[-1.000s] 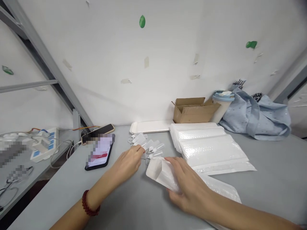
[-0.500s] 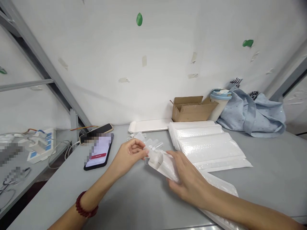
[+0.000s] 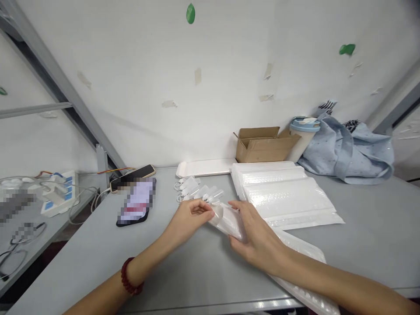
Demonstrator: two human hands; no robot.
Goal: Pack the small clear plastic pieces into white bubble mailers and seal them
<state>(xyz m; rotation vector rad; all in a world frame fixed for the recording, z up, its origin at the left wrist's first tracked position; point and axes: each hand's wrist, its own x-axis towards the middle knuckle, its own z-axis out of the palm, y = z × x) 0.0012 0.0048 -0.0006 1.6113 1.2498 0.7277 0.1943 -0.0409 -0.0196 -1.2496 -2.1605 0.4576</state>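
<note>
My right hand (image 3: 254,234) is wrapped round a small whitish translucent packet (image 3: 231,223), held tilted above the grey table. Its open end points left. At that end my left hand (image 3: 197,214) pinches the edge between thumb and fingers; what lies inside the packet is hard to make out. Just beyond my left fingers lie several small clear plastic pieces with white ends and loops (image 3: 192,188). Under my right forearm a white bubble mailer (image 3: 302,245) is partly covered.
A stack of white bubble mailers (image 3: 288,197) lies right of centre. Behind are a long white box (image 3: 210,167), an open cardboard box (image 3: 267,146), a lidded cup (image 3: 302,135) and a blue bag (image 3: 348,153). Two phones (image 3: 138,203) and a power strip (image 3: 62,197) are left.
My left hand has moved a little right, onto the packet's open end. The small clear pieces behind it now show more fully. My right hand keeps its hold; the view has tilted down slightly.
</note>
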